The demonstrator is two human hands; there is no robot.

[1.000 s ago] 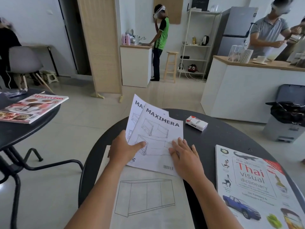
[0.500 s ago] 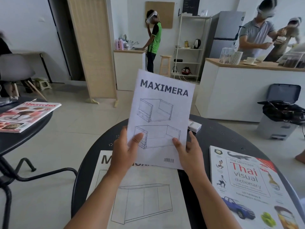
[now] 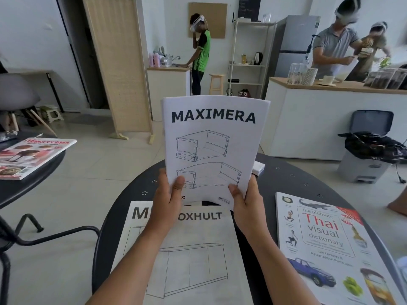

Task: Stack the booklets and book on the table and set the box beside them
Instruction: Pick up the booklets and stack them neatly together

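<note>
- You are holding the small booklet (image 3: 212, 150) upright above the round table (image 3: 293, 181), gripping only its bottom corners, so the top is bowing and could be flopping over as you lower it.
- Your left hand (image 3: 168, 201) is pinching the lower left corner, thumb in front and fingers behind; your right hand (image 3: 246, 202) is doing the same at the lower right (neither hand is holding anything else).
- More than one thin booklet may be pressed together in that grip, though I cannot tell; if so, a loosening thumb is letting one slide out.
- The large booklet (image 3: 193, 249) is lying flat just below your hands, its near part reaching toward the table edge, so a careless landing is risking pushing it off.
- The book (image 3: 326, 245) is lying flat to your right, apart from the large booklet; sliding it over could be dragging paper askew.
- The box (image 3: 258, 167) is mostly hidden behind the raised booklet, at the far side of the table, so you are risking knocking it when reaching.
</note>
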